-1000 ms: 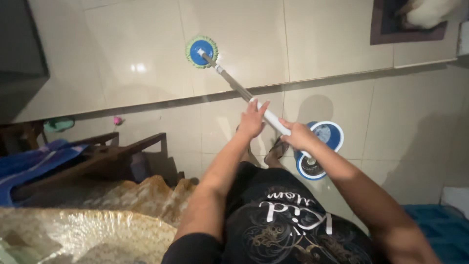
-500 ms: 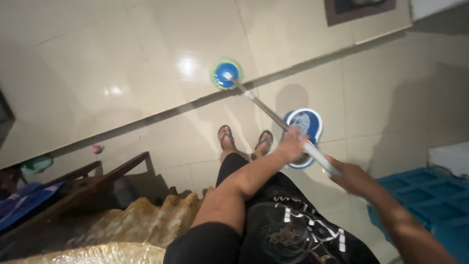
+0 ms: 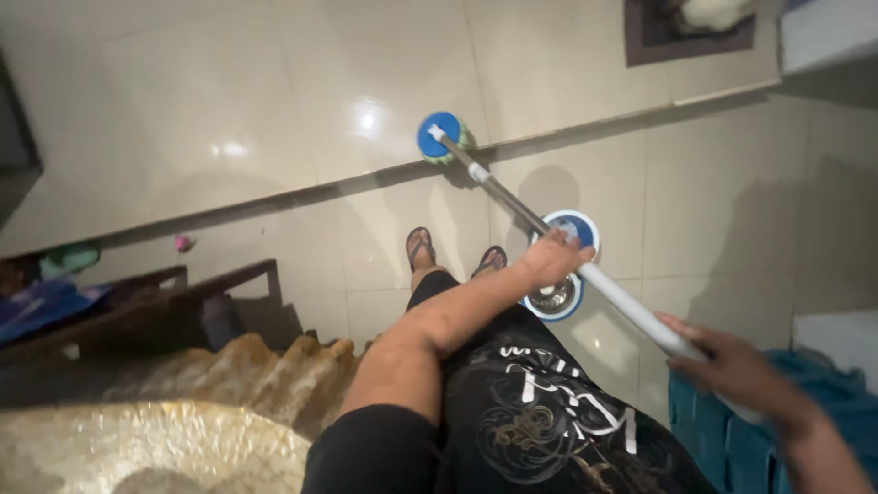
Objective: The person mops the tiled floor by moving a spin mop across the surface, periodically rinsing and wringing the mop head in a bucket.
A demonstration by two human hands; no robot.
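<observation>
Mop handle (image 3: 512, 197) inside both grips.

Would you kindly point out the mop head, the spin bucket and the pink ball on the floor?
mop head (image 3: 442, 137), head view, blue round disc.
spin bucket (image 3: 576, 226), head view, far blue lid.
pink ball (image 3: 181, 242), head view, its middle.

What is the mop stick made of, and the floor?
The mop stick looks like shiny grey metal lower down, with a smooth white sleeve, probably plastic, where the left hand and right hand grip it. The floor looks like glazed ceramic tile: glossy glare spots and grout lines.
</observation>
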